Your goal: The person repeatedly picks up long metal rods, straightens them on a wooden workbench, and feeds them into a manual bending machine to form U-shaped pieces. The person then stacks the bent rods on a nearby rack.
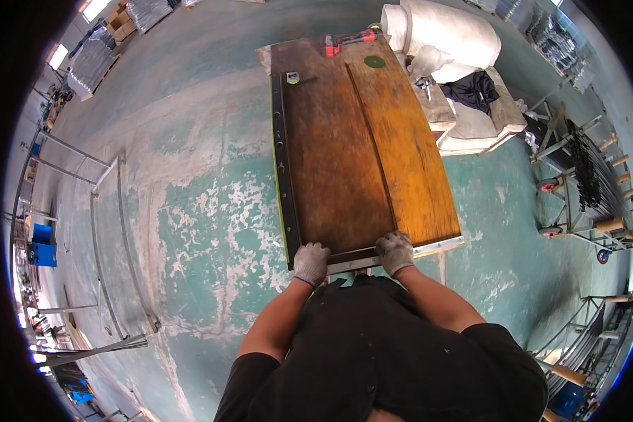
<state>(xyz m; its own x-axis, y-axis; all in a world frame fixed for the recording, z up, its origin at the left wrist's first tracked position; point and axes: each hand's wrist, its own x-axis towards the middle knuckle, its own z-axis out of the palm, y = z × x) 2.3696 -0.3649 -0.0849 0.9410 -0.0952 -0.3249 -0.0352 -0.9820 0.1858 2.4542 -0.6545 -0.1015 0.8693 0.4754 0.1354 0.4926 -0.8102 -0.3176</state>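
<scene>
A worn brown wooden tabletop (337,155) stretches away in front of me. Both hands wear pale work gloves. At the near left corner, my left hand (311,262) has its fingers curled over a narrow dark bar (352,253) lying along the near edge. My right hand (395,251) closes over the same bar farther right, where a long thin dark strip (370,126) running up the tabletop meets it. A black strip with holes (282,162) follows the left edge. Pale metal edging (439,245) shows right of my right hand.
A tape measure (292,78), a red power tool (346,41) and a green disc (375,62) lie toward the far end. Beyond stand a worn armchair (475,126) and big white rolls (454,35). Metal racks (598,169) line the right; a metal frame (123,239) is left.
</scene>
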